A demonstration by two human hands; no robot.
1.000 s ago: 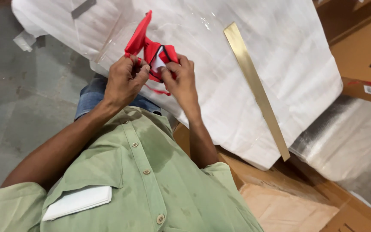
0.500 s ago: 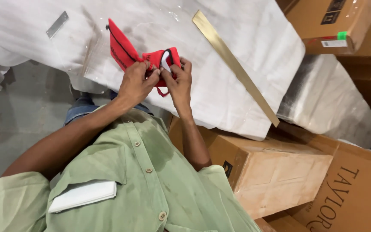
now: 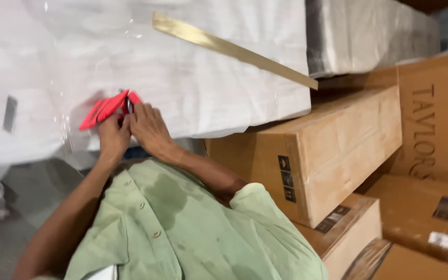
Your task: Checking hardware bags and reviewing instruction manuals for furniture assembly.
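**Red piece now pressed flat against the wrapped bundle**

We see a clear change from the two earlier views. There, the folded red fabric-like piece [image 3: 109, 108] stood up off the surface, one end lifted and angled away between both hands. Now it lies low and nearly flat on the large white plastic-wrapped bundle [image 3: 208, 88], close to the bundle's near edge and toward its left half. The view has also swung to the right, so the long flat brass-coloured strip [image 3: 232, 50] now runs across the top of the bundle toward its right-hand corner, and the brown cardboard cartons [image 3: 333, 150] fill the right side.

We judge from this that the work on the red piece has gone from holding it up to pressing or folding it down against the bundle.

Our left hand [image 3: 112, 139] sits just below the red piece, fingers curled and closed on its lower edge; the fingertips are tucked under, so we cannot tell how firmly they pinch. Our right hand [image 3: 150, 127] lies just beside it on the right, fingers bent and reaching onto the right end of the red piece, touching it there. The two hands touch each other, and the red piece sticks out to the left beyond them. The brass strip is well apart from both hands, up and to the right.
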